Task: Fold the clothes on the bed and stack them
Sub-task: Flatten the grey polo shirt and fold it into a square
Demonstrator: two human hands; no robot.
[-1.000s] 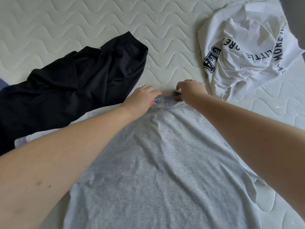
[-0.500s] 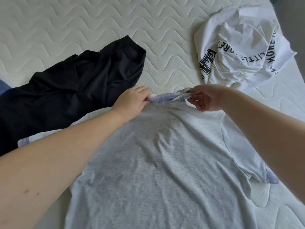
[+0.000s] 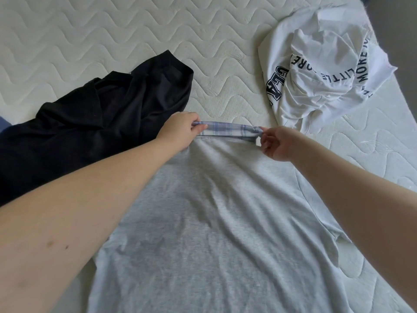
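A light grey T-shirt (image 3: pixel 216 222) lies spread flat on the bed in front of me, its plaid blue-and-white collar (image 3: pixel 228 129) at the far end. My left hand (image 3: pixel 180 129) pinches the collar's left end. My right hand (image 3: pixel 276 143) pinches its right end, and the collar is stretched taut between them. A black garment (image 3: pixel 94 123) lies crumpled to the left, touching the grey shirt's left shoulder. A white T-shirt with dark lettering (image 3: pixel 320 71) sits bunched at the far right.
The quilted cream mattress (image 3: pixel 112 37) stretches bare across the far left and middle. Its right edge (image 3: pixel 404 91) runs past the white shirt, with a dark floor beyond. A bit of blue fabric (image 3: pixel 3 127) shows at the left edge.
My hands have moved apart along the collar, pulling it straight and taut. The right hand shifted right and the shirt's shoulders have flattened.
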